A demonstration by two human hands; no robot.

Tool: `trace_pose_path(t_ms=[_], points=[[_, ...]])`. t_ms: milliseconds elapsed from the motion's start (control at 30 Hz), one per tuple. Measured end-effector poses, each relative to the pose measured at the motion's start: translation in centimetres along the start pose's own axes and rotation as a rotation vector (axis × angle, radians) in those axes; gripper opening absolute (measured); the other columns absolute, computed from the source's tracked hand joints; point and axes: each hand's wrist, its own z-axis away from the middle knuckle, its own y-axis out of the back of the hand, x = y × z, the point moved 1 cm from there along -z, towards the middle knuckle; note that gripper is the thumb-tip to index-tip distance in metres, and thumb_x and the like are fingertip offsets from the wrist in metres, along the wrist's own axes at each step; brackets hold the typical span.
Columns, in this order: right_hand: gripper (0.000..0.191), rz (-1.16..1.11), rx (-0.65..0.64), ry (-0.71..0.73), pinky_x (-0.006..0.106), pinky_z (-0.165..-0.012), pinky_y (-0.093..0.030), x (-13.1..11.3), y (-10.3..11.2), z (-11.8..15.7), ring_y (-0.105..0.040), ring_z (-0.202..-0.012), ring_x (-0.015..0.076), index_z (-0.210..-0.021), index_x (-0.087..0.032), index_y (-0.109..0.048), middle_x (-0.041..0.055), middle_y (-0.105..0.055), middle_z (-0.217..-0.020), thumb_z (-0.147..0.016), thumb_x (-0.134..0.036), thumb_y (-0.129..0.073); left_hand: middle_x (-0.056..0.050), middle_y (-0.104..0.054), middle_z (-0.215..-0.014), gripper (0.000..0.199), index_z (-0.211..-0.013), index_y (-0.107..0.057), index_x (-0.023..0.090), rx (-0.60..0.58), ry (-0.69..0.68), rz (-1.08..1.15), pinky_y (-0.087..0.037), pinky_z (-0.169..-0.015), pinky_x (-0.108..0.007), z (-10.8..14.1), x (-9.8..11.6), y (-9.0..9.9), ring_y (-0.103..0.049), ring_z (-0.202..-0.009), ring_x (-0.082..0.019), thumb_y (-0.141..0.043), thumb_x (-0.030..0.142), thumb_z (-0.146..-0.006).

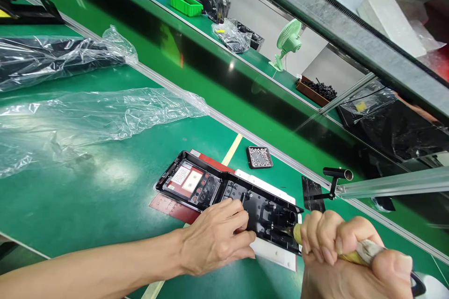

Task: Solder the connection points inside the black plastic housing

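Observation:
A long black plastic housing lies open-side up on a white fixture and a reddish-brown board. My left hand rests over the near edge of the housing with its fingers curled, gripping it; part of the fingertips is hidden. My right hand is closed round a screwdriver with a yellow handle. Its tip points into the right part of the housing; whether it touches a screw I cannot tell. Beyond the housing sits a small black tray of tiny metal screws.
Clear plastic bags and a bagged dark part lie at left. A metal rail borders the table. A black tube holder stands at right. Farther off are a green basket, a fan and a box of black parts.

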Motion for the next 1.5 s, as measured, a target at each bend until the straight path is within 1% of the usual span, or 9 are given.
trace_pose_path(t_ms=[333,667,1000,1167,1500], points=[[0.046,0.006,-0.008,-0.004,0.021,-0.035,-0.036,-0.1,-0.1,-0.14,-0.033,-0.035,0.0091,-0.061,-0.019,-0.046,-0.0052,-0.039,-0.044,-0.088,-0.055,-0.056,-0.002,-0.053,-0.08,0.024,-0.099,-0.068,0.013,-0.004,-0.005,-0.013,-0.031,-0.06,-0.033,-0.12,-0.07,0.16,-0.043,-0.075,-0.019,-0.078,0.032,-0.09],[0.047,0.004,0.04,-0.007,0.021,-0.034,-0.036,-0.1,-0.34,-0.08,-0.033,-0.035,0.0089,-0.06,-0.019,-0.044,-0.005,-0.037,-0.042,-0.088,-0.054,-0.054,-0.002,-0.052,-0.079,0.023,-0.098,-0.068,0.013,-0.002,-0.001,-0.008,-0.03,-0.059,-0.034,-0.03,-0.01,0.11,-0.041,-0.075,-0.019,-0.077,0.032,-0.091],[0.045,0.002,0.035,0.004,0.021,-0.033,-0.035,0.0,-0.3,0.0,-0.031,-0.035,0.0092,-0.06,-0.019,-0.047,-0.0048,-0.037,-0.043,-0.089,-0.054,-0.052,-0.002,-0.052,-0.08,0.021,-0.098,-0.067,0.013,-0.013,0.0,-0.01,-0.03,-0.06,-0.034,0.13,0.02,0.07,-0.042,-0.076,-0.019,-0.076,0.031,-0.091],[0.048,0.013,0.053,-0.003,0.021,-0.033,-0.034,0.05,-0.28,0.03,-0.031,-0.034,0.0092,-0.06,-0.019,-0.045,-0.0048,-0.036,-0.042,-0.09,-0.055,-0.05,-0.002,-0.051,-0.08,0.021,-0.099,-0.067,0.014,-0.008,0.002,-0.009,-0.03,-0.059,-0.034,0.15,-0.08,0.03,-0.041,-0.075,-0.019,-0.075,0.032,-0.093],[0.049,0.006,0.06,-0.018,0.02,-0.034,-0.034,-0.01,-0.36,-0.03,-0.031,-0.035,0.009,-0.059,-0.019,-0.043,-0.0049,-0.035,-0.041,-0.088,-0.056,-0.054,-0.002,-0.052,-0.08,0.02,-0.101,-0.067,0.014,-0.015,0.004,-0.013,-0.03,-0.061,-0.034,0.22,0.09,0.0,-0.042,-0.076,-0.019,-0.075,0.031,-0.092]])
